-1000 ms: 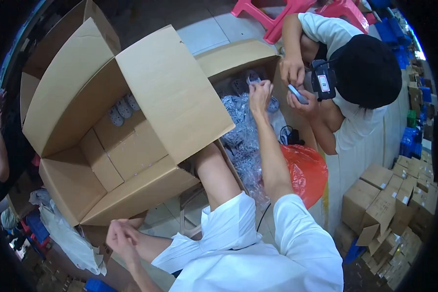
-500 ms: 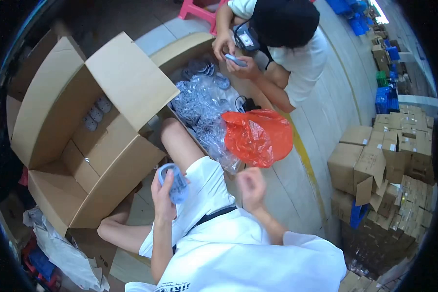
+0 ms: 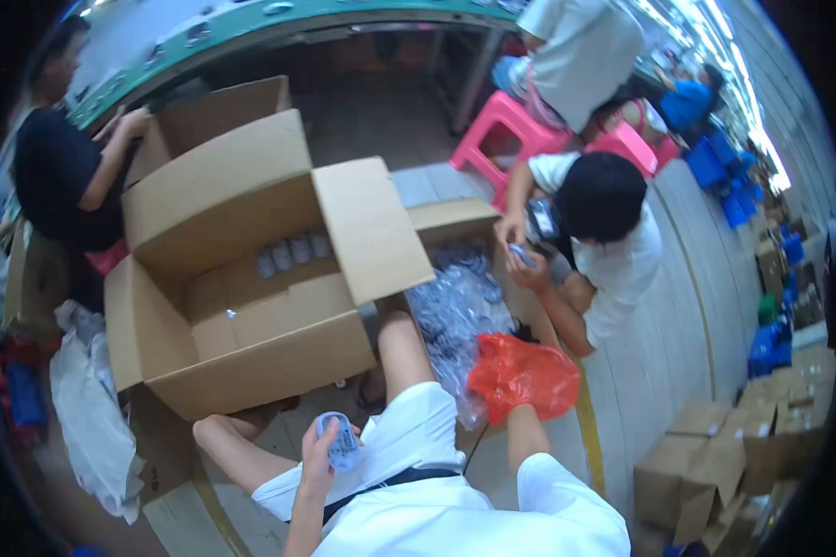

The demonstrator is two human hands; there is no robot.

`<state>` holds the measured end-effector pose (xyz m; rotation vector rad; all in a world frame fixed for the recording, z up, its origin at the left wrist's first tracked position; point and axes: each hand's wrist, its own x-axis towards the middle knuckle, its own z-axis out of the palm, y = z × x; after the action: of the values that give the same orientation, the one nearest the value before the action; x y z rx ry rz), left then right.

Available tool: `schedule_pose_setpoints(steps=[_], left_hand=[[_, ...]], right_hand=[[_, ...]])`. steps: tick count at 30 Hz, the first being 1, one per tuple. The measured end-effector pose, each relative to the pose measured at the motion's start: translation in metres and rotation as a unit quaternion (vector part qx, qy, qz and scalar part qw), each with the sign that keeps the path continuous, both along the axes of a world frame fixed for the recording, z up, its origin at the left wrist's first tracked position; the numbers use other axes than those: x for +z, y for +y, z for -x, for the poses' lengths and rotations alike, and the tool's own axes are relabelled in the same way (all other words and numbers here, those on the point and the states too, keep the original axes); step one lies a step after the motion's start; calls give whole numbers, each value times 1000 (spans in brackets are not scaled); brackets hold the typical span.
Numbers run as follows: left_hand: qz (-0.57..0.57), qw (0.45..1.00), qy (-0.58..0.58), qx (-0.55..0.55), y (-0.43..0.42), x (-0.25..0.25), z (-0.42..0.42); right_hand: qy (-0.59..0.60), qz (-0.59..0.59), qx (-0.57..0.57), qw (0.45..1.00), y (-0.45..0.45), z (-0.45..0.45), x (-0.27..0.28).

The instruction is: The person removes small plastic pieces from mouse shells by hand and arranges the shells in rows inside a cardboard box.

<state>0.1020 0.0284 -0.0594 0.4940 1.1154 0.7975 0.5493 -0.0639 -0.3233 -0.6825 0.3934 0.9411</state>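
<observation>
My left hand (image 3: 317, 457) is closed around a pale blue-grey shoe (image 3: 343, 444) above my lap. My right forearm reaches to the red plastic bag (image 3: 529, 376); the hand itself is hidden in or behind the bag. That bag lies at the near right corner of a carton (image 3: 455, 215) full of similar shoes and clear plastic wrap (image 3: 455, 311). To the left stands a large open carton (image 3: 260, 367), with several pale shoes (image 3: 294, 252) in a row against its far inner side.
A co-worker in a black cap (image 3: 604, 197) crouches at the right, holding a pale blue item (image 3: 522, 255). Pink stools (image 3: 506, 135) stand behind. Stacked cartons (image 3: 687, 464) are at lower right, a white plastic sheet (image 3: 93, 418) at left. Another person (image 3: 65, 176) is at upper left.
The view has tilted up, showing more people and a long table. My left hand came up with a shoe. My right hand left the shoe carton, passed over my lap, and went to the red bag.
</observation>
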Motion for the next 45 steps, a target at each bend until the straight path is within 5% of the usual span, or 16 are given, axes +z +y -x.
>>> schedule_pose_setpoints(steps=[4,11,14,17,19,21,24,26,33,35,36,38,41,45], left_hand=[[5,1000,-4,23,-18,16,28],[43,999,-9,24,-31,23,39],[33,999,0,-6,-38,7,57],[21,999,25,15,-41,27,59],[0,997,-19,-69,-36,31,63],[-35,999,-36,-11,-41,16,74],[11,999,-44,4,-29,12,73],[10,998,-54,23,-23,8,62],[2,999,-43,8,-18,7,49],[1,999,-45,17,-21,2,49],[2,998,-57,26,-22,-1,53],[3,996,-80,43,-24,-5,61],[11,995,-87,57,-35,-6,65],[-2,989,-148,20,-18,2,54]], right_hand=[[27,-35,121,992,93,35,-26],[63,-56,232,969,75,7,-89],[82,-72,305,946,139,-146,-107],[123,-86,409,900,299,-243,-92],[118,-84,406,902,279,-237,-88],[113,-81,403,905,224,-130,-144],[63,-59,293,952,49,5,-145],[38,-44,220,974,94,-8,-115],[12,6,88,996,-61,-34,-120],[6,18,79,997,-75,-7,-16],[-42,128,30,990,-36,47,120],[-145,219,130,956,-63,76,181],[-398,430,416,695,-93,125,268],[-424,227,385,788,-12,232,331]])
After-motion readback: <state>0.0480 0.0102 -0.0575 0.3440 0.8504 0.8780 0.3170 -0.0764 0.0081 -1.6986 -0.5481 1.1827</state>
